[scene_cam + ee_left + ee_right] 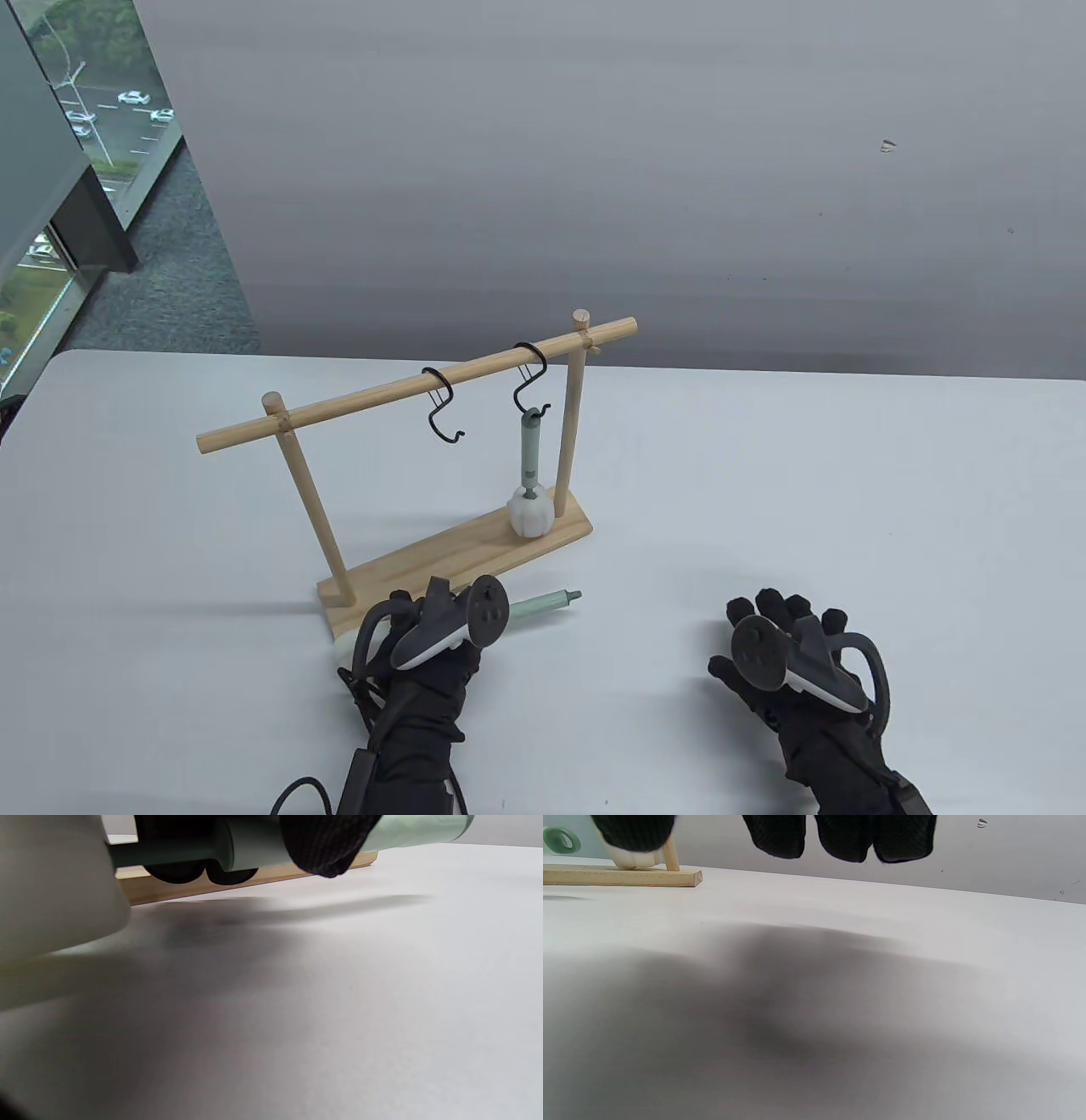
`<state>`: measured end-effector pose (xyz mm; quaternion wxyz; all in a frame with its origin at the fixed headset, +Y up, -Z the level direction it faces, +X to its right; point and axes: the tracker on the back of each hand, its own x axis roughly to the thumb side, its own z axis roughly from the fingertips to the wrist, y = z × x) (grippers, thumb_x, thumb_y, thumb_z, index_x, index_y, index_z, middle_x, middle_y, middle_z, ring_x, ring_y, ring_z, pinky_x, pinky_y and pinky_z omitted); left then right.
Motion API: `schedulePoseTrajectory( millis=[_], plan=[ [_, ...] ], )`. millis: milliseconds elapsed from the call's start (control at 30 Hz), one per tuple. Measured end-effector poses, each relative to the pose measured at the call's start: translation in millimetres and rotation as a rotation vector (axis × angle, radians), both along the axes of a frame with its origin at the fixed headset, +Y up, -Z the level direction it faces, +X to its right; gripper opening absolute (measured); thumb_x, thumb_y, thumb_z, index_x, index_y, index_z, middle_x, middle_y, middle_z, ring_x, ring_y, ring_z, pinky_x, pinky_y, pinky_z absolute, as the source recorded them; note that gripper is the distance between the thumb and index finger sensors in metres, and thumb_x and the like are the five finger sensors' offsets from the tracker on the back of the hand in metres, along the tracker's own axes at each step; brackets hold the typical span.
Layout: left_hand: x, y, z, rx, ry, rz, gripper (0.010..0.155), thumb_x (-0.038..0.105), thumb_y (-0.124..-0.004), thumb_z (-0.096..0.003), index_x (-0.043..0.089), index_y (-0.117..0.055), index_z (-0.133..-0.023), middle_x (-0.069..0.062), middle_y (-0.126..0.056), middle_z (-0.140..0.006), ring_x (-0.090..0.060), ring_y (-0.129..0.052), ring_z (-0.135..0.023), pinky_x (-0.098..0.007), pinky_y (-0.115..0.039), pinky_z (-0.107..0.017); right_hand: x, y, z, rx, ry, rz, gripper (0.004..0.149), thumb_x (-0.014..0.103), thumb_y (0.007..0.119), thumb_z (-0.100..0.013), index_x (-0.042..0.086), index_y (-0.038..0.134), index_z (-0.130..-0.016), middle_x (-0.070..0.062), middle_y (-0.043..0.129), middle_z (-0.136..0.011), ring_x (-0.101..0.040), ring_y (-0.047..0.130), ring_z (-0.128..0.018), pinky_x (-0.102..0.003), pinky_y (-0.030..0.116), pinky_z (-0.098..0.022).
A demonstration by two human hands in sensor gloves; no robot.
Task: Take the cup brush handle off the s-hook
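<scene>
My left hand (441, 632) fingers clamp one cup brush (543, 604) low over the counter (764, 509); right hand (785, 649) fingers apart; next, lift the hanging brush (530, 475) clear of its s-hook (533, 378) gently.

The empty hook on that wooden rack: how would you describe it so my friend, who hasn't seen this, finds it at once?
Find the wooden rack on the white table and follow its slanted top rail. Two black S-hooks hang there; the empty hook is the left one, near the rail's middle. Its neighbour, the right hook, carries a pale green cup brush; this one carries nothing.
</scene>
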<state>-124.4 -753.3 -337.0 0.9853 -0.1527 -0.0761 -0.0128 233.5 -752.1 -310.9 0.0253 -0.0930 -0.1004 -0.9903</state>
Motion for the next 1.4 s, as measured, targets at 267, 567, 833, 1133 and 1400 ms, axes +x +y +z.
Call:
schedulePoseTrajectory(
  millis=[267, 567, 833, 1133, 1400],
  plan=[
    [-0.9, -1.6, 0.1, -0.016, 0.002, -0.021, 0.056, 0.033, -0.079, -0.0475, 0.014, -0.067, -0.098, -0.014, -0.08, -0.097, -0.043, -0.084, -0.088, -0.066, -0.049, -0.067, -0.1, 0.0, 0.1, -0.003, 0.0, 0.0, 0.079, 0.059, 0.057, -0.046, 0.013, 0.04, -0.107, -0.029, 0.039, -0.109, -0.057, 0.048, -0.101, -0.075, 0.03, -0.063],
    [-2.2, -1.3, -0.4, -0.007, 0.006, -0.01, 0.052, 0.031, -0.078, -0.0481, 0.015, -0.068, -0.096, -0.014, -0.081, -0.096, -0.043, -0.083, -0.088, -0.066, -0.049, -0.067, -0.4, -0.2, 0.2, -0.004, 0.0, -0.001, 0.079, 0.059, 0.057, -0.046, 0.013, 0.04, -0.108, -0.029, 0.039, -0.109, -0.057, 0.048, -0.101, -0.075, 0.03, -0.063],
    [-1.9, -0.8, 0.1, -0.008, 0.006, -0.014, 0.051, 0.031, -0.078, -0.0483, 0.015, -0.069, -0.096, -0.014, -0.081, -0.096, -0.043, -0.084, -0.088, -0.066, -0.049, -0.067, -0.4, -0.3, 0.3, -0.006, 0.0, 0.001, 0.079, 0.059, 0.057, -0.046, 0.013, 0.04, -0.108, -0.028, 0.039, -0.109, -0.057, 0.048, -0.101, -0.075, 0.03, -0.063],
    [-0.8, 18.1, 6.8, 0.097, 0.003, 0.085, 0.054, 0.035, -0.077, -0.0484, 0.014, -0.066, -0.098, -0.015, -0.077, -0.098, -0.045, -0.08, -0.089, -0.065, -0.05, -0.067, -0.7, 0.1, 0.1, -0.004, 0.003, -0.021, 0.079, 0.059, 0.057, -0.046, 0.013, 0.04, -0.107, -0.028, 0.039, -0.109, -0.057, 0.049, -0.101, -0.075, 0.031, -0.063],
    [-6.4, 44.0, 29.8, 0.331, 0.047, 0.88, 0.063, 0.048, -0.069, -0.0504, 0.009, -0.063, -0.1, -0.024, -0.073, -0.1, -0.053, -0.077, -0.087, -0.067, -0.053, -0.064, -11.6, 9.3, -0.7, 0.032, 0.041, -0.251, 0.078, 0.059, 0.057, -0.047, 0.013, 0.041, -0.107, -0.027, 0.045, -0.108, -0.055, 0.054, -0.099, -0.074, 0.036, -0.063]
  ],
)
